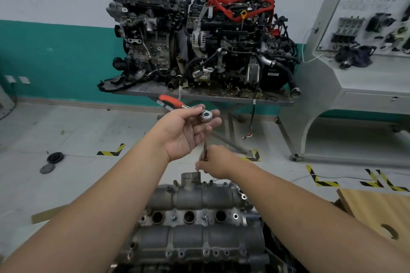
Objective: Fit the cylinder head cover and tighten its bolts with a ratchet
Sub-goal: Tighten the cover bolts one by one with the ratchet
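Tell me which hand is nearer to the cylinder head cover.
Right. The right hand pinches the extension bar just above the far end of the cylinder head cover. The left hand holds the ratchet head higher up.

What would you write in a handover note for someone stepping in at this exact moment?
Left hand grips the ratchet by its head, red handle pointing away.
Right hand pinches the extension bar low down, its tip at the far end of the cylinder head cover.
Done: cover sits on the engine; bolts show along its edges.
Left: how tight they are cannot be told, so check and tighten every bolt.
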A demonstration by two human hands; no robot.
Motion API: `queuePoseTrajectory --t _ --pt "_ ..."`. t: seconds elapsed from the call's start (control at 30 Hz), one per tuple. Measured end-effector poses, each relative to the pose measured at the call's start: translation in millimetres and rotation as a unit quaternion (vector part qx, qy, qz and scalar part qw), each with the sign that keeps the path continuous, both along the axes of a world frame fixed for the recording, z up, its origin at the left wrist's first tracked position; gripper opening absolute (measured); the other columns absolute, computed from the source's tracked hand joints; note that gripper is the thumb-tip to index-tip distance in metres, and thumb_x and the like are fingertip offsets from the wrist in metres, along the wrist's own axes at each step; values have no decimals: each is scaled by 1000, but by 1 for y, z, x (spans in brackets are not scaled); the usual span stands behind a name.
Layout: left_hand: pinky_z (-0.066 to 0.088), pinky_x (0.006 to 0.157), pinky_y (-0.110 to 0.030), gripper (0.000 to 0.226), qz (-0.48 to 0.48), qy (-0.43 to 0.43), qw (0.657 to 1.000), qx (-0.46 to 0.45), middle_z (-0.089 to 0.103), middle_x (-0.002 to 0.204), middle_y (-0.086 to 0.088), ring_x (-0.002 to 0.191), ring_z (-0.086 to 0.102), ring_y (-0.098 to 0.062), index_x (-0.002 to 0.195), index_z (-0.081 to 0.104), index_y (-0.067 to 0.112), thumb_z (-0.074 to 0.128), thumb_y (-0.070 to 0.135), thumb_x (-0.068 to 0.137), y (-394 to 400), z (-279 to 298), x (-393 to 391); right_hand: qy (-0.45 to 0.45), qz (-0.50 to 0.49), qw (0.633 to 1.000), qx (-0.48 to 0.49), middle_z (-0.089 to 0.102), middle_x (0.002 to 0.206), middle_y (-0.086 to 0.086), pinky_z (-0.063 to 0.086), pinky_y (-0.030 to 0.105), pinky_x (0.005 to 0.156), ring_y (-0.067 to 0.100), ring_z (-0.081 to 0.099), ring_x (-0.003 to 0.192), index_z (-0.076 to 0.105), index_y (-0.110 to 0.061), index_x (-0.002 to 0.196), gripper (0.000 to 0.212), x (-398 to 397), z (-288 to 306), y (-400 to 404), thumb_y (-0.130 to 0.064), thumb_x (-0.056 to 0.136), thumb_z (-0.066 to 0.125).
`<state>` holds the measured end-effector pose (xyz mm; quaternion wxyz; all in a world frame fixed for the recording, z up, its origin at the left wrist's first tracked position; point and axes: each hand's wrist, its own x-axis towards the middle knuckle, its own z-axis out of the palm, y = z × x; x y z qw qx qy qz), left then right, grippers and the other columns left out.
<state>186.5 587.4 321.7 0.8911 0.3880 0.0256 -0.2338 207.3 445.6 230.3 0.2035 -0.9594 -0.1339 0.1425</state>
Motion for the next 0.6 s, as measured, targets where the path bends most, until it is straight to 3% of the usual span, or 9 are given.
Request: queuePoseTrajectory --t 0.07,0.13,0.3,0.6 --pt "59 56 -23 8 16 0 1000 7 76 101 -16 81 76 -25 102 56 14 48 12 102 20 0 -1 -6 32 999 -13 56 63 1 33 30 51 18 51 62 55 -13 64 39 3 1 20 -37 94 58" --pt "59 56 -23 9 34 0 999 6 76 102 -15 81 76 -24 109 54 13 48 13 102 38 0 -4 -6 56 998 -22 51 60 0 28 29 49 16 47 59 47 -17 59 43 5 2 36 -37 95 57" --pt "58 55 -23 10 68 8 998 1 76 100 -14 79 76 -25 99 57 14 47 14 103 70 -7 -12 12 82 996 -27 52 59 -4 28 26 49 12 47 56 49 -18 59 40 8 -6 68 -36 92 61" --pt "58 55 -23 12 62 24 998 23 76 100 -13 82 76 -25 96 59 15 49 14 103 74 -21 -15 8 76 996 -37 47 59 -1 27 31 52 16 45 58 44 -18 58 43 5 -22 79 -36 93 60"
